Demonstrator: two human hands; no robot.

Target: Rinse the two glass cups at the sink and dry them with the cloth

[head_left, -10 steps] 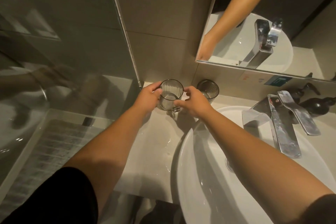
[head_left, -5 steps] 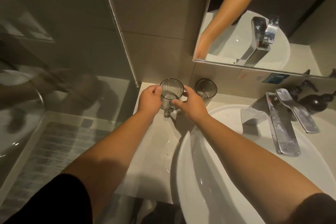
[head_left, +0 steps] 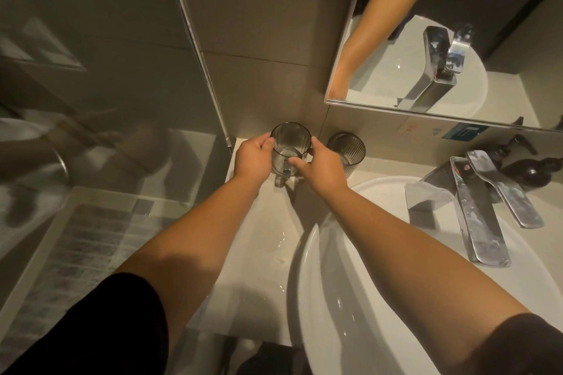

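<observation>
A smoky glass cup with a handle (head_left: 289, 143) stands upright at the back of the white counter, near the wall corner. My left hand (head_left: 253, 155) grips its left side and my right hand (head_left: 320, 164) holds its right side, thumb across the front by the handle. A second ribbed glass cup (head_left: 347, 149) stands upright just to the right, against the wall, untouched. The white basin (head_left: 380, 192) lies to the right under my right forearm. No cloth is in view.
A chrome tap (head_left: 475, 213) with a flat lever reaches over the basin at the right. Dark pump bottles (head_left: 530, 170) stand behind it. A mirror (head_left: 457, 39) hangs above. A glass shower partition (head_left: 91, 85) borders the counter on the left. Water drops lie on the counter (head_left: 268, 253).
Both hands have carried the handled cup a little farther back towards the wall corner. The second cup has stayed where it was.
</observation>
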